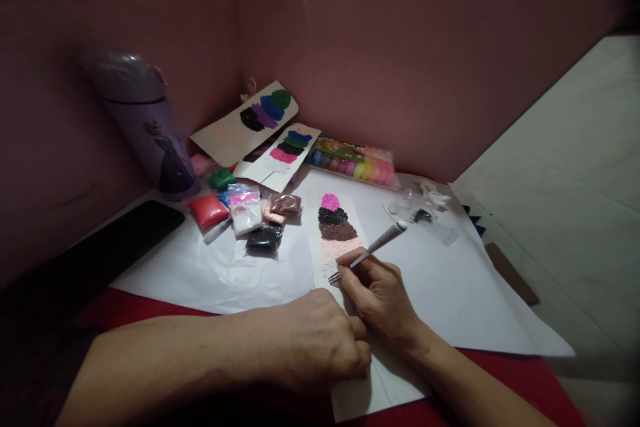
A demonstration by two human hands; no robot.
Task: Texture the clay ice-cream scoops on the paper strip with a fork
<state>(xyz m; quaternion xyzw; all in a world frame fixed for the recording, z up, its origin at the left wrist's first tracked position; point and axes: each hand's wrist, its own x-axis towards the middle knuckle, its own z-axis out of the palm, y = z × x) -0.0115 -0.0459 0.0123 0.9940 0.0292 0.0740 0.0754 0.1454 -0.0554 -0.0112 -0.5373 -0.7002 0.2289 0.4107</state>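
Observation:
My right hand pinches a small fork with a ribbed, pale handle. The fork's tines touch a white clay patch on a paper strip. Above that patch the strip carries textured bands of pale peach clay, brown clay and black clay, with a magenta clay blob on top. My left hand is curled closed over the lower part of the strip. Its fingertips are hidden, so whatever it may hold cannot be seen.
Several small bags of coloured clay lie left of the strip on white paper. Two decorated cards and a clay pack are at the back. A purple bottle, dark phone-like slab and opened wrappers stand around.

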